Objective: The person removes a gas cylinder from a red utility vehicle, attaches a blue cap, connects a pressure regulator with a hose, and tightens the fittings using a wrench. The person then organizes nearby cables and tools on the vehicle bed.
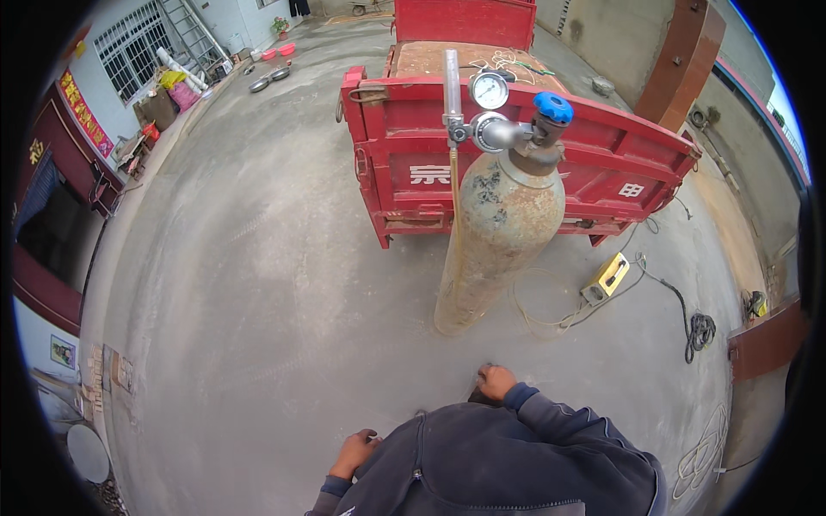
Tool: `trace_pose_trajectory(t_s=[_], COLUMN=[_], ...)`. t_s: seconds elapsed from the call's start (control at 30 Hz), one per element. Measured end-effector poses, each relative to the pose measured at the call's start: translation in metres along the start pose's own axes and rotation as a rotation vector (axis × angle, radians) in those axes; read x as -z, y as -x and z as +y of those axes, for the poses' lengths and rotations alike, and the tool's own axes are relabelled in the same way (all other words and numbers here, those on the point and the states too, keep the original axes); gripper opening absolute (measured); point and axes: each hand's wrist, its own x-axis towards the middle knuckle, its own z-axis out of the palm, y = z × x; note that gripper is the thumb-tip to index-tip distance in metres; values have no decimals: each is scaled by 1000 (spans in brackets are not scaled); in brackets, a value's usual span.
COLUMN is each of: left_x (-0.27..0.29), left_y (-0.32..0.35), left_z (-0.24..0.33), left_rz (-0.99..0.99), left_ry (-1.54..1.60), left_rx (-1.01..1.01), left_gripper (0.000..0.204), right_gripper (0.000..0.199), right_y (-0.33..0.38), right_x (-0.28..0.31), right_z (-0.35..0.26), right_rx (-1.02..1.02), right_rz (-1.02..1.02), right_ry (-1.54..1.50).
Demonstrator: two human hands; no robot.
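Note:
A tall rusty gas cylinder [502, 241] stands on the concrete in front of me, leaning slightly. On top it carries a regulator with a round gauge [490, 89] and a blue knob [552, 107]. My right hand [496, 381] is low, just short of the cylinder's foot, fingers curled over something small and dark that I cannot make out. My left hand [354, 449] hangs by the front of my dark jacket [508, 464] with its fingers curled in. Neither hand touches the cylinder.
A red truck bed [404, 146] stands right behind the cylinder. On the ground to the right lie a thin hose [533, 314], a yellow box [607, 277] and a coiled black cable [701, 328]. Rusty brown panels [767, 344] line the right side; clutter lies far left.

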Motion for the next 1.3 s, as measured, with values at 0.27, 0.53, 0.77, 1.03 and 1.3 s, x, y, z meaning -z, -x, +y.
trace_pose_trajectory(t_s=[0.27,0.53,0.77,1.03,1.3], left_x=[90,219,454,662,800], left_y=[-76,-233,-303,-466,-738], left_z=[-69,-72,-89,-133,-59], left_rz=[50,105,454,645,161], left_ry=[1221,1111,1023,1044,761], left_rx=[231,246,261,343,95], left_gripper=[35,35,58,43,31], right_gripper=[32,42,84,66,35], right_y=[-83,-287,-509,-656,-806], right_x=[-20,-80,14,226,182], right_z=[-99,-211,-441,-642,-632], right_rx=[75,2,195,556,-131], right_rz=[-196,-256,-210,-684,107], right_ry=[55,-98,-301,-1318,-1166])
